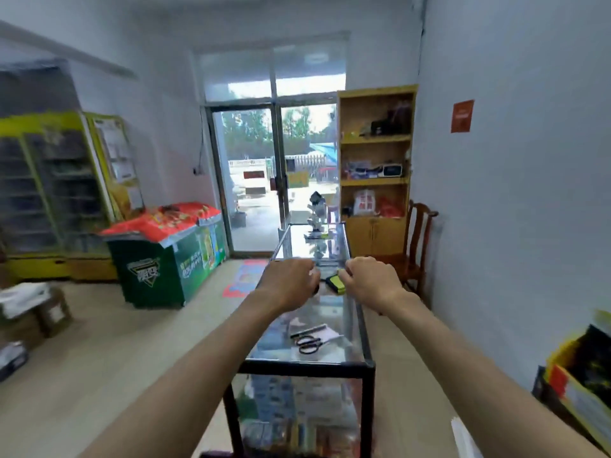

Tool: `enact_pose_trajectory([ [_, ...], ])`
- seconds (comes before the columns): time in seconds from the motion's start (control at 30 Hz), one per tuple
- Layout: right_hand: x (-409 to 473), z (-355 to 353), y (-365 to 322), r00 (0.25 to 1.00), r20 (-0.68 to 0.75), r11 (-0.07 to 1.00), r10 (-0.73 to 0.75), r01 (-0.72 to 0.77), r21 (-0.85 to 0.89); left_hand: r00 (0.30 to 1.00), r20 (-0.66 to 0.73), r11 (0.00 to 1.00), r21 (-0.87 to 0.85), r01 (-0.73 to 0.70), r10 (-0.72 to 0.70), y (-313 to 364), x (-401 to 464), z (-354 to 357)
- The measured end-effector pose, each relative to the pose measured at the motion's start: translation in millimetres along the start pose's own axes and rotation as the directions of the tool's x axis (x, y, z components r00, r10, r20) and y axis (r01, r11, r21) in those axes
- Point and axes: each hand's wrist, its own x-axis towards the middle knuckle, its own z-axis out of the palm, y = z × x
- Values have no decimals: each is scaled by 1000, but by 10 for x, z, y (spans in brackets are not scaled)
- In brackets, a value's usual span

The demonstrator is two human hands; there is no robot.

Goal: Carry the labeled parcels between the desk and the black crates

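Reaching over the glass worktop [358, 328], right hand [372, 280] touches a yellow-green device [335, 283]; left hand [288, 280] curled, grip unclear. No parcel carried yet.

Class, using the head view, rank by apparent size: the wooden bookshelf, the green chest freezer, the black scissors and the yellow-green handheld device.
1. Green chest freezer and wooden bookshelf: too alike to rank.
2. Black scissors.
3. Yellow-green handheld device, partly hidden; nearness flatters the scissors.

No legible text anywhere.
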Motion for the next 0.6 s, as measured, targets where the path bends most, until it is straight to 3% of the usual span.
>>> enact_pose_trajectory([
  [0.2, 194, -554, -202, 987, -54, 987, -153, 150, -53, 986, -97, 990, 25, 137, -134, -166, -79, -650],
  [0.43, 276, -566, -680, 948, -25, 948, -316, 315, -56, 942, -122, 942, 86, 324, -313, -557, -644, -958],
  [0.6, 213, -500, -1348, 877, -79, 880, -473, 474, -11, 874, -164, 864, 147, 481, -458, -883, -1239, -1235],
])
